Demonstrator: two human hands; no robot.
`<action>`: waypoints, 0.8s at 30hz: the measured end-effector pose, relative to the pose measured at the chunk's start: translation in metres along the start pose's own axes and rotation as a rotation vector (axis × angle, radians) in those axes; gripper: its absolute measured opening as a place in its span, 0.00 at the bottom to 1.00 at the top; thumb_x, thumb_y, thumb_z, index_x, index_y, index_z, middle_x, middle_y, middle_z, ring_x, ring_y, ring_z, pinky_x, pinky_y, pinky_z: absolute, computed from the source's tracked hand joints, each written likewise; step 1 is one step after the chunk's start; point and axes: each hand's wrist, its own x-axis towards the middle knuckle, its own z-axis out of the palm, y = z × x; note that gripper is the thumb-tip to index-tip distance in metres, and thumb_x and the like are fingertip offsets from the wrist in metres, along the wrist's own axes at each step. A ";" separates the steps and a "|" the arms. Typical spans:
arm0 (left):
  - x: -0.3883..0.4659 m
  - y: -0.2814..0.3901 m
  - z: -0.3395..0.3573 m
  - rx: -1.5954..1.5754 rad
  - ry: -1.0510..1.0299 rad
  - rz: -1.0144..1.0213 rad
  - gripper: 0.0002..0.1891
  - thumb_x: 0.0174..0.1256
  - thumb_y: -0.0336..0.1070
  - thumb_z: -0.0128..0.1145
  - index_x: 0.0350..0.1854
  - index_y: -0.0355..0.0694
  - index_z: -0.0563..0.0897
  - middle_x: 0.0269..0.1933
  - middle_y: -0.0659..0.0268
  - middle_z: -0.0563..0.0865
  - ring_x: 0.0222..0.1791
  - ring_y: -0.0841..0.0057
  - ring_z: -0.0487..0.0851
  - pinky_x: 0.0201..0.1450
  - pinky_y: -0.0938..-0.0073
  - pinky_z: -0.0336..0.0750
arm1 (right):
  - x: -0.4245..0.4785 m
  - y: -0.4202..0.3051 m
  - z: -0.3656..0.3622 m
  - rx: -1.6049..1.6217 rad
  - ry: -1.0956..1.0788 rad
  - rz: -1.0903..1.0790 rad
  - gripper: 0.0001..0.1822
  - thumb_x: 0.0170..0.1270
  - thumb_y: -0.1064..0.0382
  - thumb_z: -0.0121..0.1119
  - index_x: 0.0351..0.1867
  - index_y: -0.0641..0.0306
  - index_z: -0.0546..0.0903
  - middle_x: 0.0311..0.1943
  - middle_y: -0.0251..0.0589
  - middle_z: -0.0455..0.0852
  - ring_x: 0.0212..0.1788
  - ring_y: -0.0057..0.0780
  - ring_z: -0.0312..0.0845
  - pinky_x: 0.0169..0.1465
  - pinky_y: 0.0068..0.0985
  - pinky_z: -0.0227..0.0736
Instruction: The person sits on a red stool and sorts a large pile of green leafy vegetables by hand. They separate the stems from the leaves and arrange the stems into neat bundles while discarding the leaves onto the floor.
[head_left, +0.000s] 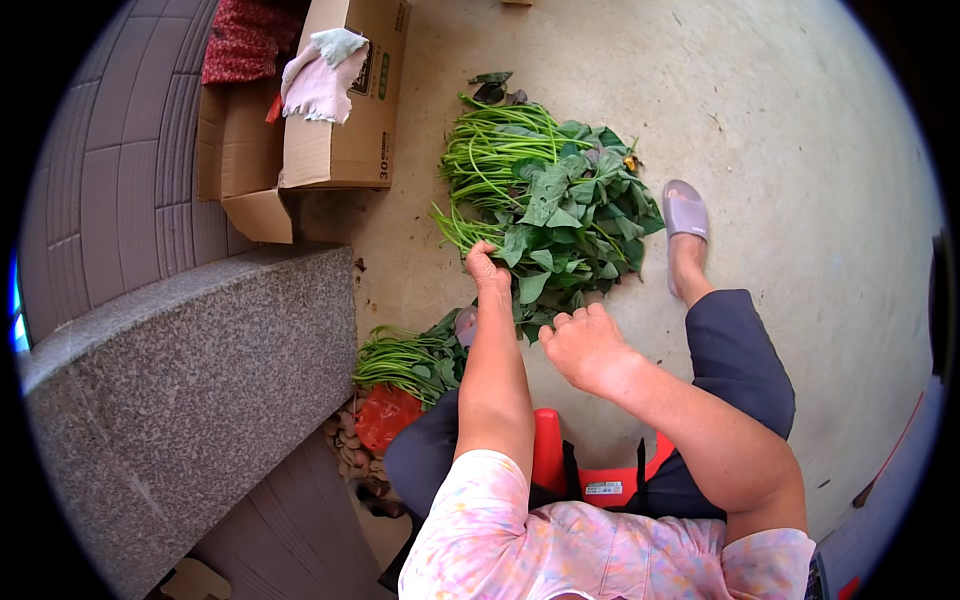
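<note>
A large heap of long-stemmed leafy greens (555, 187) lies on the concrete floor, stems to the left and broad leaves to the right. My left hand (489, 266) is closed around stems at the heap's lower left edge. Just below the leaves is my right hand (589, 345), its fingers curled; whether it holds anything cannot be told. A smaller bunch of greens (401, 364) lies at the lower left, beside my partly hidden left foot. Against that bunch rests a red plastic bag (386, 417).
An open cardboard box (341, 154) with a pink cloth (322, 82) over its edge stands upper left. Below it is a speckled stone step (202, 382). Brown roots or tubers (352, 450) lie by the bag. My slippered right foot (685, 225) is right of the heap; a red stool (600, 480) is beneath me.
</note>
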 end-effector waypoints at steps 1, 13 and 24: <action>0.007 0.004 -0.005 -0.030 -0.087 -0.079 0.06 0.34 0.24 0.51 0.17 0.41 0.69 0.25 0.68 0.72 0.26 0.72 0.71 0.33 0.69 0.68 | 0.000 -0.001 -0.001 0.002 -0.006 -0.002 0.11 0.47 0.67 0.56 0.35 0.64 0.76 0.32 0.43 0.80 0.37 0.37 0.78 0.40 0.31 0.66; 0.025 -0.002 0.035 0.195 0.172 -0.110 0.18 0.40 0.26 0.62 0.37 0.30 0.74 0.39 0.58 0.79 0.33 0.66 0.78 0.37 0.62 0.76 | 0.003 -0.003 -0.006 0.018 -0.158 0.022 0.13 0.58 0.64 0.48 0.43 0.63 0.78 0.41 0.44 0.80 0.45 0.39 0.76 0.47 0.40 0.64; -0.032 0.023 0.007 0.058 0.029 0.025 0.09 0.45 0.26 0.58 0.32 0.35 0.75 0.32 0.63 0.79 0.29 0.68 0.79 0.35 0.63 0.77 | 0.004 0.010 -0.008 0.054 -0.033 0.038 0.12 0.52 0.65 0.53 0.39 0.63 0.78 0.35 0.44 0.80 0.40 0.40 0.77 0.43 0.36 0.66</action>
